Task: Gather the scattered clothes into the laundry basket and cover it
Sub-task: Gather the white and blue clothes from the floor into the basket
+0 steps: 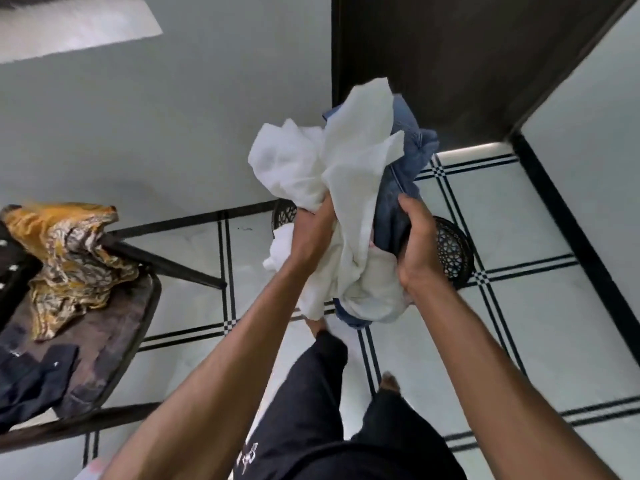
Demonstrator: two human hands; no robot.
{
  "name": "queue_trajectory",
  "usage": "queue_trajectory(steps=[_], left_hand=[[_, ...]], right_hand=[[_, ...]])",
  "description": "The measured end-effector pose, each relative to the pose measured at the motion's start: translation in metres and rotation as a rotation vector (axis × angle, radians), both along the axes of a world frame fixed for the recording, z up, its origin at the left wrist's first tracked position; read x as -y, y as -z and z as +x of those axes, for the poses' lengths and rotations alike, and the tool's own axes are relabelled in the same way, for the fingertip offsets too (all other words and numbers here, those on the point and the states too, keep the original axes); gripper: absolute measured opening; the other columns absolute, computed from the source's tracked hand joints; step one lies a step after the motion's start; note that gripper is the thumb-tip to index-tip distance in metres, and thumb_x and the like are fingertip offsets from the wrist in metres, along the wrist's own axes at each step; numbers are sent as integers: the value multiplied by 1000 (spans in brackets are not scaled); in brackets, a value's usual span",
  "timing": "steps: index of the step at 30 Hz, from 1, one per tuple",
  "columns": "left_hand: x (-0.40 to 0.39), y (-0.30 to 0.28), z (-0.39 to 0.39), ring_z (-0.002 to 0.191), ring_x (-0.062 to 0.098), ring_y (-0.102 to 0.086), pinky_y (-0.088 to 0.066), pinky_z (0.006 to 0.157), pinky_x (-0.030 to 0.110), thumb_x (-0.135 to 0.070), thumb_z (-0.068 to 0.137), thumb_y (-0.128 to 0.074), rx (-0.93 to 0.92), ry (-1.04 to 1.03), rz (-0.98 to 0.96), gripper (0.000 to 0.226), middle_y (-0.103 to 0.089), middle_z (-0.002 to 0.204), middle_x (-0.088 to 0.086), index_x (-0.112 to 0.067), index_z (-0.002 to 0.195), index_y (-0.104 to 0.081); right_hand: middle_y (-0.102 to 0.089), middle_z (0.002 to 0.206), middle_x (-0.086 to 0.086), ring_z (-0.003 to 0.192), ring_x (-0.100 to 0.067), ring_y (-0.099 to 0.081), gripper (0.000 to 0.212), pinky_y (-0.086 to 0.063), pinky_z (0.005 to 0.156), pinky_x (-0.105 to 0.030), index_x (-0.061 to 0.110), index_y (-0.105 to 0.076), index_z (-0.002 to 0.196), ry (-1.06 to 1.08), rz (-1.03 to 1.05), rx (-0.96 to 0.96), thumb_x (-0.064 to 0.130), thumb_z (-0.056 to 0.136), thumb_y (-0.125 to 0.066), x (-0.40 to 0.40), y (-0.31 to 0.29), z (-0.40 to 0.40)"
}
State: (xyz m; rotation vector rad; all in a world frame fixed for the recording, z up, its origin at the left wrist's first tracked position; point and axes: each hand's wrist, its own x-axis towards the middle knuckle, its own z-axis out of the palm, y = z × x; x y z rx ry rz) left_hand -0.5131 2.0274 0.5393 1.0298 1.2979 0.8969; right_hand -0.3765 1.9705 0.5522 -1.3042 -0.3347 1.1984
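I hold a bundle of clothes in both hands over a dark perforated laundry basket (453,251) on the floor. The bundle is a crumpled white cloth (349,174) wrapped around blue jeans (408,147). My left hand (313,233) grips the white cloth from the left. On the bundle's right side, my right hand (417,244) clasps the jeans. The bundle hides most of the basket; only parts of its rim show on either side. A yellow patterned garment (69,258) and a dark garment (31,379) lie on a chair at the left.
The dark chair (128,327) stands at the left on the white tiled floor (519,323) with black lines. A dark door (450,64) is behind the basket, grey wall to its left. My legs and bare feet are below the bundle.
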Motion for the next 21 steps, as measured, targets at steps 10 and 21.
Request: queue_trajectory(steps=[10, 21], left_hand=[[-190, 247, -37, 120, 10, -63, -54, 99, 25, -48, 85, -74, -376, 308, -256, 64, -65, 135, -3, -21, 140, -56], [-116, 393, -78, 140, 31, -37, -30, 119, 32, -11, 81, -66, -964, 178, -169, 68, -38, 152, 16, -9, 145, -43]], right_hand=[[-47, 56, 6, 56, -8, -44, 33, -35, 58, -25, 19, -46, 63, -426, -426, 581, 18, 93, -59, -193, 245, 6], [-47, 144, -14, 134, -29, -44, 67, -37, 112, -31, 12, -46, 145, -534, -679, 1123, 12, 83, -72, -129, 404, 56]])
